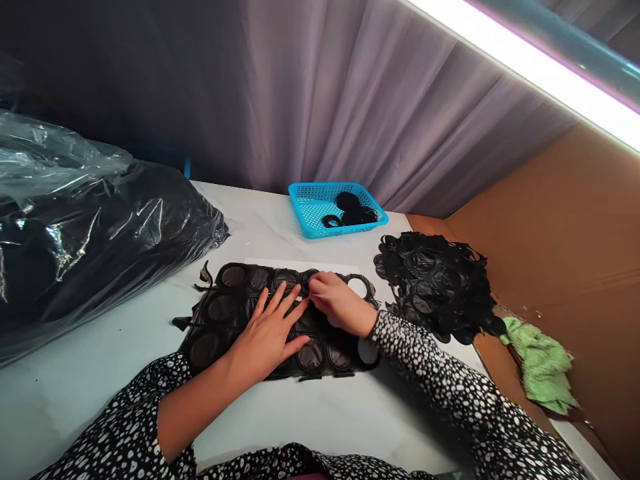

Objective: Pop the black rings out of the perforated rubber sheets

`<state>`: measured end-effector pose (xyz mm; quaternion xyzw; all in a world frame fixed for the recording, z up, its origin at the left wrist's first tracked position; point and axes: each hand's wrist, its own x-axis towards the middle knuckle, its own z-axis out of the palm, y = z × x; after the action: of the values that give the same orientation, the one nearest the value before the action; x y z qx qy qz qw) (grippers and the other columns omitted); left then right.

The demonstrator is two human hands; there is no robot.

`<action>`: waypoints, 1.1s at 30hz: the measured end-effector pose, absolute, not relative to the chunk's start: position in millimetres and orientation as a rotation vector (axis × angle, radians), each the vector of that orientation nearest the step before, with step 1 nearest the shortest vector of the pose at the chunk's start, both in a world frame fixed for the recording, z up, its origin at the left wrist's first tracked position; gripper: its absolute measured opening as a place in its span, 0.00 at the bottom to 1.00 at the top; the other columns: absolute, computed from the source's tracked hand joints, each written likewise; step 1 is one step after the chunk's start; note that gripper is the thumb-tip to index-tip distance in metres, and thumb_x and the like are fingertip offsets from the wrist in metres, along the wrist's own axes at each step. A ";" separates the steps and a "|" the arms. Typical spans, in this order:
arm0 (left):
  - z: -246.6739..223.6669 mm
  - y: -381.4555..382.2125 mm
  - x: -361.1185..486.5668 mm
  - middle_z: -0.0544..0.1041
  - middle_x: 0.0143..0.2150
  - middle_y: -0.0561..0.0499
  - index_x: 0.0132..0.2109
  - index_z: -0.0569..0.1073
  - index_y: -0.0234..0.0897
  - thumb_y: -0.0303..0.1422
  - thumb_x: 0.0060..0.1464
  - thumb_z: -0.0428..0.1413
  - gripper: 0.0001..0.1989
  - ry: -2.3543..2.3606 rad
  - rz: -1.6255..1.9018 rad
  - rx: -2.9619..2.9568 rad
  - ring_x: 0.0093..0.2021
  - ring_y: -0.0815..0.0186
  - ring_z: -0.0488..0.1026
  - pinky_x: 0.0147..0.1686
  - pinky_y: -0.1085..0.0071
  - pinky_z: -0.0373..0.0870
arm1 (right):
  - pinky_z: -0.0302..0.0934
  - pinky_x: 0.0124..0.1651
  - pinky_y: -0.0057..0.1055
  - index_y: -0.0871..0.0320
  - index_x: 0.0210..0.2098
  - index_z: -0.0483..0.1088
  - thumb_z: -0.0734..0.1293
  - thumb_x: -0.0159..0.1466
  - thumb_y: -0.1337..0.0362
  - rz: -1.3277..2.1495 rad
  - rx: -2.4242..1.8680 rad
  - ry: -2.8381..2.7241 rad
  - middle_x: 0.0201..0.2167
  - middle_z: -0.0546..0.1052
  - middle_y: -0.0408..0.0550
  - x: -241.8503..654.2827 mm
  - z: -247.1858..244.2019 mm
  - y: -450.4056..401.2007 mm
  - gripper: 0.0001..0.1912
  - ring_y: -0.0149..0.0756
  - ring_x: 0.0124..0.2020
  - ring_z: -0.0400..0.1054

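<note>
A black sheet (223, 308) marked with rows of rings lies on the white table. Some circles at its right end are open holes that show white. My left hand (270, 330) rests flat on the middle of the sheet, fingers spread, holding nothing. Just to its right, my right hand (337, 300) is pinched at a ring in the top row; what lies between its fingertips is too small to make out. Beyond the sheet, a blue basket (315, 231) holds black rings (356, 212). To the right sits a heap of black discs and scraps (435, 283).
A large clear plastic bag with black contents (110, 233) fills the left side. A green cloth (540, 363) lies at the right edge beside a brown board (565, 253). Grey curtains (340, 87) hang behind the table (100, 387), and a bright tube light crosses the upper right.
</note>
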<state>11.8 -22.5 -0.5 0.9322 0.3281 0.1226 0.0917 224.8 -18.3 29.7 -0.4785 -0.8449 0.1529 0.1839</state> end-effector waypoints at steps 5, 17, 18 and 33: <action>2.4 -23.0 12.4 0.55 0.71 0.46 0.66 0.62 0.42 0.48 0.63 0.51 0.29 1.014 0.336 2.748 0.71 0.41 0.42 0.64 0.40 0.48 | 0.62 0.47 0.40 0.58 0.39 0.67 0.59 0.66 0.73 0.143 -1.491 -2.344 0.41 0.73 0.56 220.0 20.5 -14.8 0.07 0.45 0.42 0.64; 7.0 -20.3 2.3 0.54 0.71 0.40 0.68 0.58 0.36 0.52 0.64 0.48 0.33 0.992 0.393 2.790 0.71 0.45 0.46 0.65 0.46 0.52 | 0.52 0.29 0.35 0.54 0.22 0.63 0.62 0.59 0.58 -0.269 -2.295 -1.348 0.19 0.69 0.49 408.9 77.2 -67.0 0.11 0.42 0.23 0.62; 7.0 -18.8 -2.5 0.54 0.71 0.38 0.68 0.58 0.33 0.52 0.65 0.46 0.34 1.000 0.428 2.799 0.71 0.47 0.47 0.65 0.48 0.53 | 0.53 0.30 0.36 0.54 0.21 0.63 0.62 0.58 0.58 -0.353 -2.303 -1.386 0.19 0.69 0.50 415.2 82.3 -72.4 0.11 0.43 0.23 0.62; -0.9 -18.1 -28.7 0.56 0.70 0.39 0.65 0.63 0.34 0.50 0.67 0.44 0.30 1.069 0.444 2.896 0.70 0.48 0.50 0.64 0.48 0.56 | 0.63 0.37 0.29 0.59 0.29 0.70 0.67 0.60 0.66 1.027 -1.226 -1.964 0.37 0.77 0.48 187.9 24.9 29.1 0.04 0.33 0.34 0.70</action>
<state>-28.7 -18.1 -0.9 0.9286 0.3426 0.1423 0.0114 187.9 29.1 24.9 -0.4617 -0.7399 0.3868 0.2996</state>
